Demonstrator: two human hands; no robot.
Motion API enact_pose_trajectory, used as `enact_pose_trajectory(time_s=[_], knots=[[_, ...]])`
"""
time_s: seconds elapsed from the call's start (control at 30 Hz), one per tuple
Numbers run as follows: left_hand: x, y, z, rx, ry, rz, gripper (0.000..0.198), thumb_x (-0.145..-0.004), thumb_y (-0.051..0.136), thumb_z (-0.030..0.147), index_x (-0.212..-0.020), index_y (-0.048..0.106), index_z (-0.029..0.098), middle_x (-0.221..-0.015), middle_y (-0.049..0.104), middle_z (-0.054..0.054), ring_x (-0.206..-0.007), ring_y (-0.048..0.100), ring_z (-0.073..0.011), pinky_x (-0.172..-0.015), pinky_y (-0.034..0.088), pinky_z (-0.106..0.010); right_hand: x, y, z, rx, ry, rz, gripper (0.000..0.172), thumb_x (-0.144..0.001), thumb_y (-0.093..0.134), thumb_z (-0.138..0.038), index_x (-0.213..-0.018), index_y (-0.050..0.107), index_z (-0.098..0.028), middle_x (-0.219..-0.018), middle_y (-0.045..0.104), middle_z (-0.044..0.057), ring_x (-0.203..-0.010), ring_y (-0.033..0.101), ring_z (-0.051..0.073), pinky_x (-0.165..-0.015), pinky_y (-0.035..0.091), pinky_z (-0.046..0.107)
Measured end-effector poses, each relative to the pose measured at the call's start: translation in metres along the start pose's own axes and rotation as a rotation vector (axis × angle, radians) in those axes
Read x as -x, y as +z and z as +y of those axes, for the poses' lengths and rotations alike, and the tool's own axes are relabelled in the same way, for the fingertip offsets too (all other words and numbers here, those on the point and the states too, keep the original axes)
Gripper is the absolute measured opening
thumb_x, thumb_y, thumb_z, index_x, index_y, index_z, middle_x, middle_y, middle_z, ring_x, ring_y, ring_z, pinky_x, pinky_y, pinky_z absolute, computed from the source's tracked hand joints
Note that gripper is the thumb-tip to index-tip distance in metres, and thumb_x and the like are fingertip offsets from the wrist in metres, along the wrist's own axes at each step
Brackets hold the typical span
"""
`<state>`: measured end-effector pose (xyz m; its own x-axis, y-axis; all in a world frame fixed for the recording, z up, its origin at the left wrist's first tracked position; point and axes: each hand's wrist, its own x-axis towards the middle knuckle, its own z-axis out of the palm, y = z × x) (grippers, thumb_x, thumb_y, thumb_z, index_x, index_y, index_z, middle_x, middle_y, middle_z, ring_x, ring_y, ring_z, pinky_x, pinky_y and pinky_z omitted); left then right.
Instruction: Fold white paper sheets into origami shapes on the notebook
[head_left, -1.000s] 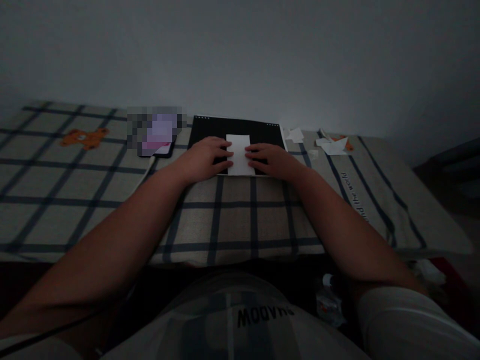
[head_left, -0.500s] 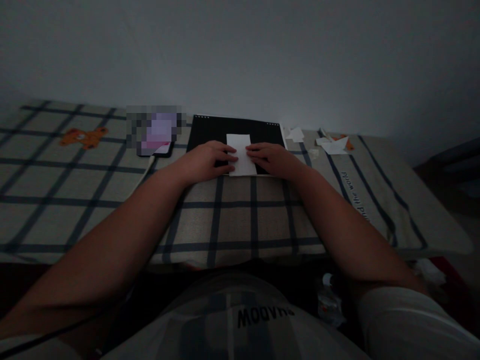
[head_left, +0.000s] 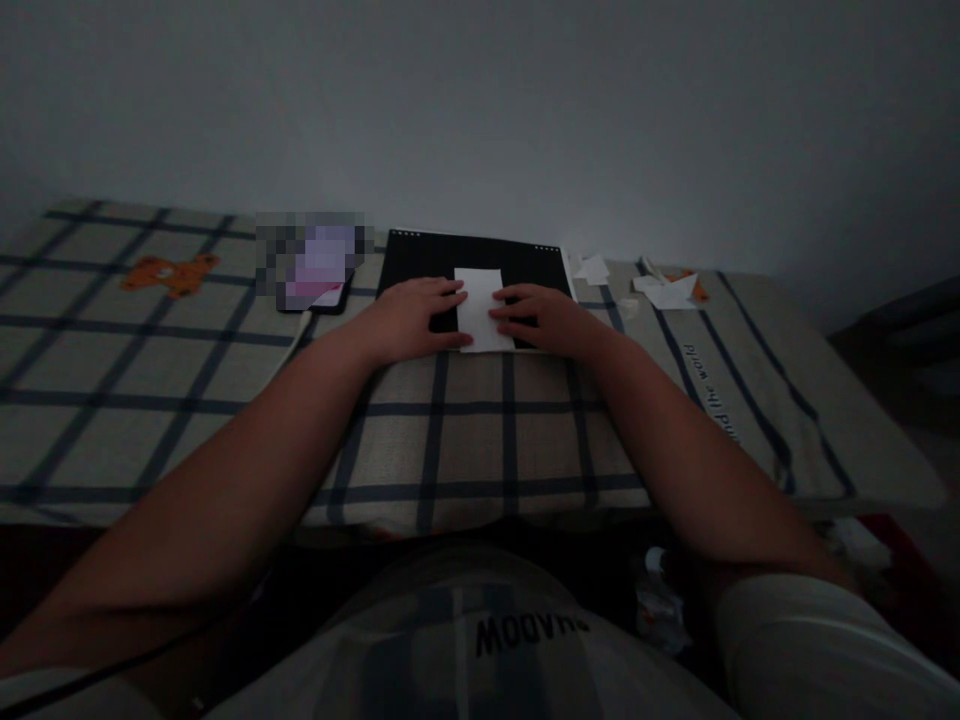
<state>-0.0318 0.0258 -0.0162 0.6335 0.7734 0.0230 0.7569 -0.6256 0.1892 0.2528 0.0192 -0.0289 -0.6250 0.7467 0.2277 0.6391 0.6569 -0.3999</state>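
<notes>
A white sheet of paper (head_left: 478, 300), upright and rectangular in outline, lies flat on a black notebook or pad (head_left: 420, 258) with small holes along its far edge. My left hand (head_left: 415, 318) rests over the pad, its fingertips touching the paper's left side and its thumb near the lower left corner. From the other side, my right hand (head_left: 546, 318) lays its spread fingers on the paper's right side. Both hands are open, and neither grips the paper.
A checked cloth (head_left: 472, 440) covers the table, which meets the wall. To the left are a partly blurred phone (head_left: 330, 285) with a cable and an orange bear-shaped cutout (head_left: 171, 275). Paper scraps (head_left: 671, 290) lie to the right. Below stands a plastic bottle (head_left: 658, 600).
My left fingers have drawn slightly left and spread, uncovering more of the paper. My right hand stays almost in place, its fingers shifting a little. The paper has barely moved.
</notes>
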Motion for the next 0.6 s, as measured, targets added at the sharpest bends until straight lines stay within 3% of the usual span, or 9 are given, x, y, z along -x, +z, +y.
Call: enact_pose_trajectory(time_s=[0.27, 0.47, 0.6], knots=[[0.0015, -0.0011, 0.0013, -0.016, 0.012, -0.002, 0.086, -0.1, 0.059, 0.069, -0.169, 0.052, 0.018, -0.18, 0.042, -0.013, -0.167, 0.039, -0.0338, -0.138, 0.026, -0.047, 0.0005, 0.0026, 0.0015, -0.017, -0.014, 0.018, 0.032, -0.103, 0.07, -0.035, -0.129, 0.085, -0.028, -0.151, 0.073, 0.012, -0.14, 0.067, 0.034, -0.123, 0.05, 0.06], [0.0012, -0.001, 0.0015, 0.036, 0.115, 0.04, 0.072, -0.1, 0.06, 0.061, -0.156, 0.067, 0.017, -0.168, 0.059, -0.013, -0.159, 0.05, -0.0333, -0.135, 0.033, -0.047, 0.002, 0.0047, 0.0017, -0.011, -0.013, 0.053, 0.028, -0.102, 0.071, -0.034, -0.124, 0.087, -0.028, -0.152, 0.072, 0.011, -0.143, 0.065, 0.033, -0.125, 0.048, 0.059], [0.0021, -0.0034, 0.0034, -0.001, 0.07, 0.009, 0.075, -0.101, 0.058, 0.062, -0.16, 0.062, 0.016, -0.172, 0.054, -0.013, -0.161, 0.048, -0.0326, -0.135, 0.032, -0.047, 0.0012, 0.004, 0.0016, 0.002, -0.008, 0.024, 0.029, -0.103, 0.071, -0.033, -0.127, 0.086, -0.027, -0.152, 0.073, 0.012, -0.143, 0.065, 0.034, -0.124, 0.049, 0.058]])
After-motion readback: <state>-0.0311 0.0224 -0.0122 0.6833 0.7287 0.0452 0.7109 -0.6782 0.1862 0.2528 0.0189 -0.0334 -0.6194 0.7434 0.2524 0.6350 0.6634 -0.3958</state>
